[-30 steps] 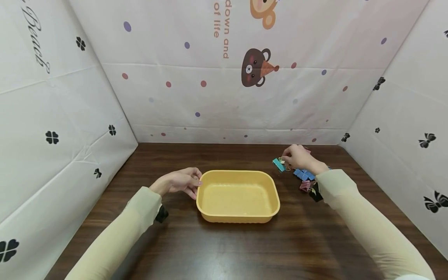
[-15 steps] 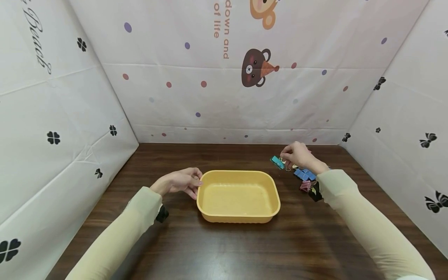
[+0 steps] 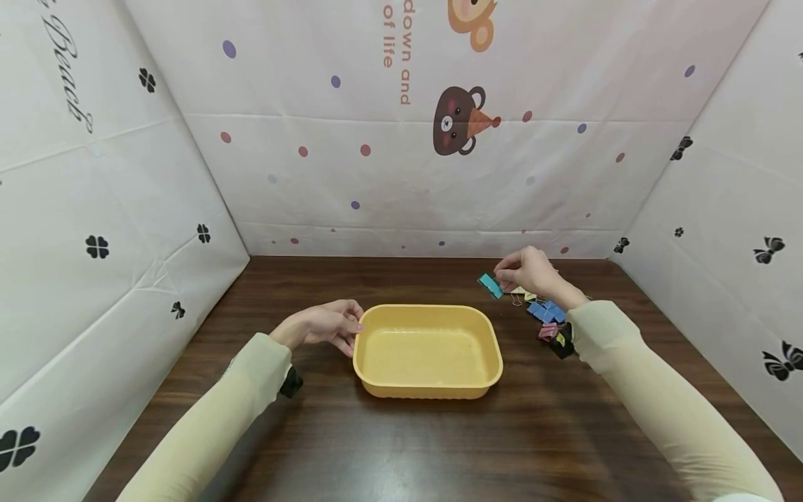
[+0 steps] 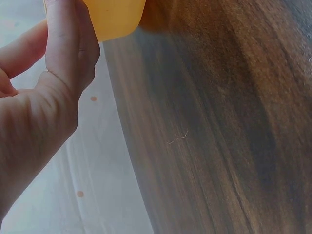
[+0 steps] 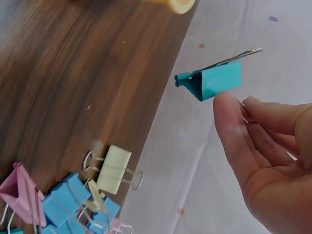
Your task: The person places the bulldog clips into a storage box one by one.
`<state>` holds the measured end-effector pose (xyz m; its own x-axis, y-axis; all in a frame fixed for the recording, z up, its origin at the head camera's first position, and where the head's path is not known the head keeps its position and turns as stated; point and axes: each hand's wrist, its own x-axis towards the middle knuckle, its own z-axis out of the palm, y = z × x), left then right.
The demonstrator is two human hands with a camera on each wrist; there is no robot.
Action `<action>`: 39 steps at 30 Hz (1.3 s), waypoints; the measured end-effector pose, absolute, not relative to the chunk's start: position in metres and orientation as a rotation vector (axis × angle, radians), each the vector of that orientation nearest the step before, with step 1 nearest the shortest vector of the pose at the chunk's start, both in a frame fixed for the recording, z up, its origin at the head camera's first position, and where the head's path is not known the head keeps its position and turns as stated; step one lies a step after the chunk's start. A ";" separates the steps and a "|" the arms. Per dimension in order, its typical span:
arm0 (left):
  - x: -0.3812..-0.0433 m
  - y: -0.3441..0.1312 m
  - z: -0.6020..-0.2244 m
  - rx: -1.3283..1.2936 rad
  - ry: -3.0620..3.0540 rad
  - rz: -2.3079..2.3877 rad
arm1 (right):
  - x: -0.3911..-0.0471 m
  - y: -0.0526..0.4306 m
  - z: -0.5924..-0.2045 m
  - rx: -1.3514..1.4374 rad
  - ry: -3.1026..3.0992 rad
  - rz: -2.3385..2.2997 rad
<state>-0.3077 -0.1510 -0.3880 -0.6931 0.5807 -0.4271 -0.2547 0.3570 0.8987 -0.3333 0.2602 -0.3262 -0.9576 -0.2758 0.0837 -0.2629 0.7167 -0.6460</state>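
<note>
Between thumb and fingertips, my right hand (image 3: 530, 272) pinches a teal binder clip (image 5: 222, 80) by a wire handle. In the right wrist view its other wire handle lies along the top of the clip. My left hand (image 3: 321, 325) holds the left wall of a yellow plastic tub (image 3: 426, 392), the thumb at its rim. A heap of binder clips lies below my right hand: blue ones (image 3: 544, 312), a pink one (image 3: 548, 331), a black one (image 3: 562, 343) and a pale yellow one (image 5: 114, 169). My right forearm and hand hide part of the heap.
The dark wood table (image 3: 401, 446) ends at a white patterned sheet (image 3: 401, 188) behind, with more sheeting on both sides. The tub stands in the middle, left of the clip heap. A black strap (image 3: 291, 383) shows below the left cuff.
My right hand has risen and moved slightly left and away, taking the teal binder clip from beside the heap. The left hand and tub hold still.
</note>
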 end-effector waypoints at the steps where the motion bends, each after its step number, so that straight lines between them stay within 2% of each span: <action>1: -0.308 -0.151 -0.388 0.283 1.875 1.423 | -0.333 0.258 -0.325 -0.452 2.875 -1.111; 13: -0.308 -0.151 -0.389 0.279 1.872 1.429 | -0.327 0.236 -0.316 -0.465 2.620 -1.369; 39: -0.309 -0.152 -0.388 0.273 1.860 1.442 | -0.310 0.161 -0.332 -0.672 2.472 -1.203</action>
<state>-0.3088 -0.1521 -0.3876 -0.6932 0.5802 -0.4276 -0.2695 0.3416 0.9004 -0.3102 0.1611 -0.3318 -0.8417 -0.5354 -0.0705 -0.2748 0.5370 -0.7975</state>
